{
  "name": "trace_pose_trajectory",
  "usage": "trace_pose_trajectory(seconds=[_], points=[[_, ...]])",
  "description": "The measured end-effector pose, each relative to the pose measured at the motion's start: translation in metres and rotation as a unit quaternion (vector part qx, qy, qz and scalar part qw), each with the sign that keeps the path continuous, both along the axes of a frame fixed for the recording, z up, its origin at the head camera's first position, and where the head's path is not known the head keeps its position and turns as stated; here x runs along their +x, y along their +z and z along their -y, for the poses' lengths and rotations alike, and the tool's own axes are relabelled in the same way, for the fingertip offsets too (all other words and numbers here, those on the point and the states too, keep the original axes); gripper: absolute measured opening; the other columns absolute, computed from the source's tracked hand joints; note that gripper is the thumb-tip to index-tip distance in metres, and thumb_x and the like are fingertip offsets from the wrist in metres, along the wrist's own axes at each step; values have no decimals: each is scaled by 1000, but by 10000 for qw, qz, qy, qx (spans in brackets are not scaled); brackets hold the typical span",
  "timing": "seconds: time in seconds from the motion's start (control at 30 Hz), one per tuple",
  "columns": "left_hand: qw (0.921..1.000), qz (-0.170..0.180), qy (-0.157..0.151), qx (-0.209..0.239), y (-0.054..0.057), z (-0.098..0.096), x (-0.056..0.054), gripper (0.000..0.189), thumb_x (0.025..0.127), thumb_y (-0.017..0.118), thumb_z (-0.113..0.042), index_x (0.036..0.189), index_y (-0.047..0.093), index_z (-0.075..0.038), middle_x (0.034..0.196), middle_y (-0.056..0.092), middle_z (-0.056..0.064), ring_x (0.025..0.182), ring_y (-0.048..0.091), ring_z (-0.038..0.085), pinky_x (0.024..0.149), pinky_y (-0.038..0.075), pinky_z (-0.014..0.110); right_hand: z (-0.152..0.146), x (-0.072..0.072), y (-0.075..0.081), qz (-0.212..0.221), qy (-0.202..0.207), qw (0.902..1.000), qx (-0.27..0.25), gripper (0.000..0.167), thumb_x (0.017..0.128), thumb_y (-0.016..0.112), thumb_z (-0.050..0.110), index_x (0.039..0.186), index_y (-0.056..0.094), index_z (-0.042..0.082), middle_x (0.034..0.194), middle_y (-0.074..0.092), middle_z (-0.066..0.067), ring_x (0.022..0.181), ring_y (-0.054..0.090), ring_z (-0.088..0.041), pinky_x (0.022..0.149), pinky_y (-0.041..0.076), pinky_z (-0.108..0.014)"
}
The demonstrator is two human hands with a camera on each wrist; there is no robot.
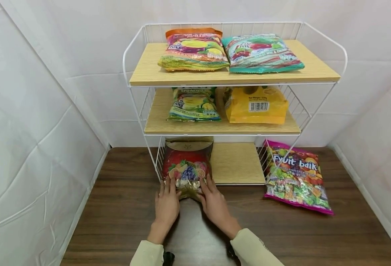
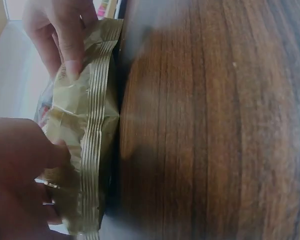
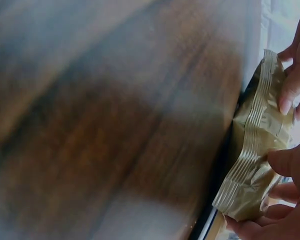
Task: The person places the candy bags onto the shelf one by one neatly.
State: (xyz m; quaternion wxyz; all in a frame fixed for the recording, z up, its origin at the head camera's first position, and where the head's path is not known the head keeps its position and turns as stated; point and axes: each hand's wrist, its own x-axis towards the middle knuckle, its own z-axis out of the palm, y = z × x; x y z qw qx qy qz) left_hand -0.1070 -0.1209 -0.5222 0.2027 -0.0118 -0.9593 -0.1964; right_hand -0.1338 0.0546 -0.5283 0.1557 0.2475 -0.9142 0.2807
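Observation:
A red and gold bag with fruit pictured on it (image 1: pixel 187 157) lies on the left side of the rack's bottom shelf, its crimped gold end (image 2: pixel 97 115) facing me and reaching over the shelf's front edge. My left hand (image 1: pixel 167 205) holds the near left corner, fingers laid over the top and thumb against the gold end. On the near right corner, my right hand (image 1: pixel 216 205) holds it the same way. In the right wrist view, the right thumb (image 3: pixel 282 162) presses the gold foil, with fingers around the bag's side.
The white wire rack has wooden shelves (image 1: pixel 238 162). Candy bags, orange (image 1: pixel 195 50) and teal (image 1: pixel 262 53), lie on top; a green bag (image 1: pixel 193 105) and a yellow bag (image 1: pixel 258 105) sit on the middle shelf. A pink-edged candy bag (image 1: pixel 298 177) leans at the rack's right side.

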Motion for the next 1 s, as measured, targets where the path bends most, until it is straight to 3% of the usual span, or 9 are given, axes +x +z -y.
trace_pose_trajectory(seconds=[0.07,0.17,0.63,0.7,0.87,1.0], points=[[9998,196,-38,-55,-1,0,1,56,90,66,-16,137,45,6,136,46,30,125,42,49,88,40,66,0,1,-2,11,24,10000,-29,57,89,69,15,140,47,0,143,37,-30,123,45,-47,77,53,-52],[9991,352,-107,-202,-4,0,3,58,93,62,-18,141,40,7,140,41,30,129,37,48,91,38,67,0,1,-5,16,52,10000,-80,58,89,69,14,140,47,1,144,36,-30,126,41,-46,78,52,-52],[9991,198,-146,-334,-8,1,6,63,91,64,-16,143,35,5,143,38,29,131,35,46,93,38,66,-8,1,-10,191,284,9991,-254,63,87,71,9,143,44,5,147,33,-27,124,44,-44,76,53,-49],[9990,261,-170,-318,-8,1,7,66,90,66,-14,144,34,5,144,37,28,132,34,46,93,37,65,-10,3,-9,313,351,9983,-335,64,87,71,8,144,43,5,149,31,-26,116,52,-41,72,54,-44],[9985,446,-170,-251,-10,3,6,71,87,69,-14,146,31,3,147,34,26,134,32,44,95,35,65,-20,7,-4,235,421,9946,-919,49,87,69,2,134,55,1,143,40,-24,108,59,-38,79,53,-42],[9992,200,-35,-346,-11,0,7,73,86,72,-16,145,33,4,144,38,28,130,36,46,93,36,67,-33,11,-1,31,360,9928,-1143,36,87,68,0,123,63,0,130,55,-22,115,55,-38,87,50,-48]])
